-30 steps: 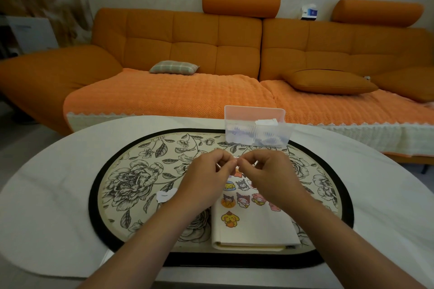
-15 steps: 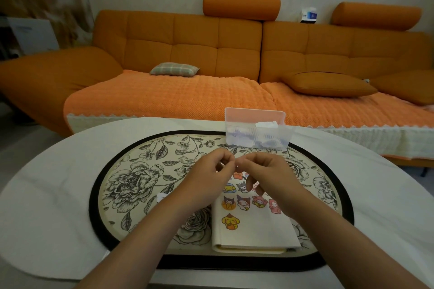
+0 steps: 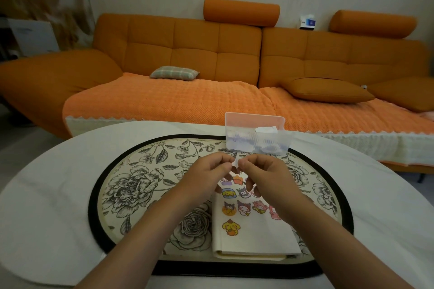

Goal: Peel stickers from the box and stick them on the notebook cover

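Observation:
A cream notebook (image 3: pixel 253 234) lies closed on the floral mat, its cover carrying several cartoon stickers (image 3: pixel 229 226). Above its far end, my left hand (image 3: pixel 206 173) and my right hand (image 3: pixel 263 175) meet fingertip to fingertip. Both pinch a small white sticker piece (image 3: pixel 235 164) between thumbs and fingers. Behind the hands stands the clear plastic sticker box (image 3: pixel 256 135) with its lid up and white sheets inside.
An oval floral mat with a black rim (image 3: pixel 131 185) covers the middle of the white table (image 3: pixel 47 195). A long orange sofa (image 3: pixel 187 54) with cushions runs behind the table. A small scrap of backing paper lies on the mat, mostly hidden under my left forearm.
Both hands have lifted slightly away from the notebook toward the box, still pinched together; more of the stickers on the cover show below them.

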A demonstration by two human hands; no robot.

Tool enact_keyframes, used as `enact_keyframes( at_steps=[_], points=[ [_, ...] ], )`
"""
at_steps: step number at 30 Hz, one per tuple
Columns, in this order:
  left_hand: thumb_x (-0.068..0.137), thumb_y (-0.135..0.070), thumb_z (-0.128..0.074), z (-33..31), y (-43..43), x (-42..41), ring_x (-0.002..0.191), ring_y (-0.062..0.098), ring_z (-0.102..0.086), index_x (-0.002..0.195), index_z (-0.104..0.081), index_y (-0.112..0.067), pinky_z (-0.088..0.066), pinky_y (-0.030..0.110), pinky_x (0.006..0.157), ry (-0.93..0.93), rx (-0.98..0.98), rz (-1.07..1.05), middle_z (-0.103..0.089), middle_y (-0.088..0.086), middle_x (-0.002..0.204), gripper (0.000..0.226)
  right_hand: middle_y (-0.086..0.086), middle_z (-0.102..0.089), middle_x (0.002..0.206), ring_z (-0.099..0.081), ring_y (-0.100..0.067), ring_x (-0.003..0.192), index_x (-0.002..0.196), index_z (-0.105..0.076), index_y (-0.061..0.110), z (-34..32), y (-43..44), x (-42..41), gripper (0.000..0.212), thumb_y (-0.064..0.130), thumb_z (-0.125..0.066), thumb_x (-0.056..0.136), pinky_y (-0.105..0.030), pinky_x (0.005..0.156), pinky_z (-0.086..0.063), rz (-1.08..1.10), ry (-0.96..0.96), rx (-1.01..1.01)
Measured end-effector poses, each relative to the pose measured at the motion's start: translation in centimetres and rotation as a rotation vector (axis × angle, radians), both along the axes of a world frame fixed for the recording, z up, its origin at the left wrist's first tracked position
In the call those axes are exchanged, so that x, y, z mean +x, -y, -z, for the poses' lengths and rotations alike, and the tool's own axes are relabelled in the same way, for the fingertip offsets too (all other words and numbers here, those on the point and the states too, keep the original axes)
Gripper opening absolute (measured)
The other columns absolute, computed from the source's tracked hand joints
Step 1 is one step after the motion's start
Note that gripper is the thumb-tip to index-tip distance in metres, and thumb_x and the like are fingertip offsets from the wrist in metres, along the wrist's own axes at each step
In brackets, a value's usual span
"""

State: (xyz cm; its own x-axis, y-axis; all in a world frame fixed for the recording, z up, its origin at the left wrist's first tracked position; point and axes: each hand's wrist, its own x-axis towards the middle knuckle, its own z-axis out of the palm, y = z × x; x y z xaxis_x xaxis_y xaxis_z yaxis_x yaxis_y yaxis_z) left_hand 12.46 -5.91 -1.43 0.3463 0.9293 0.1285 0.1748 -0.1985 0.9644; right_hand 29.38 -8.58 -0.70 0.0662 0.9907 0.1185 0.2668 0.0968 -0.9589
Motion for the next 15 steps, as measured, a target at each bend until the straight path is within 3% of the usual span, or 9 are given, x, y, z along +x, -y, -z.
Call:
enact_keyframes(
  at_steps=[3, 6, 11, 15],
  points=[
    [0.088, -0.043, -0.054, -0.4, 0.1, 0.2, 0.086, 0.014, -0.067, 0.095, -0.074, -0.022, -0.052, 0.027, 0.058, 0.048, -0.019, -0.045, -0.074, -0.006, 0.093, 0.030, 0.008, -0.065, 0.057, -0.051, -0.010, 0.049, 0.081, -0.074, 0.013, -0.2, 0.0, -0.2, 0.019, 0.024, -0.066, 0.094, -0.017, 0.045, -0.042, 0.033, 0.028, 0.040],
    [0.093, -0.030, -0.066, -0.3, -0.2, 0.3, 0.081, 0.017, -0.069, 0.083, -0.073, -0.024, -0.054, 0.028, 0.055, -0.042, 0.062, -0.143, -0.074, -0.004, 0.085, 0.014, 0.011, -0.066, 0.059, -0.052, -0.008, 0.049, 0.081, -0.074, 0.016, -0.2, 0.0, -0.5, 0.017, 0.024, -0.066, 0.095, -0.018, 0.045, -0.043, 0.028, 0.051, 0.050],
    [0.091, -0.033, -0.065, -0.1, -1.0, -0.4, 0.074, 0.009, -0.065, 0.078, -0.070, -0.030, -0.055, 0.035, 0.071, -0.203, 0.127, -0.266, -0.071, -0.012, 0.079, 0.014, 0.005, -0.065, 0.070, -0.047, -0.001, 0.038, 0.085, -0.073, 0.011, -0.1, -0.9, -0.7, 0.018, 0.025, -0.066, 0.095, -0.015, 0.040, -0.038, 0.127, 0.093, 0.029],
    [0.093, -0.034, -0.061, -0.5, -1.6, -1.8, 0.073, 0.008, -0.061, 0.082, -0.067, -0.029, -0.054, 0.033, 0.069, -0.322, 0.197, -0.415, -0.066, -0.013, 0.079, 0.014, -0.002, -0.067, 0.072, -0.050, 0.000, 0.041, 0.088, -0.071, 0.013, -0.7, -2.7, -0.3, 0.016, 0.024, -0.063, 0.097, -0.016, 0.041, -0.040, 0.198, 0.143, 0.074]
  ],
)
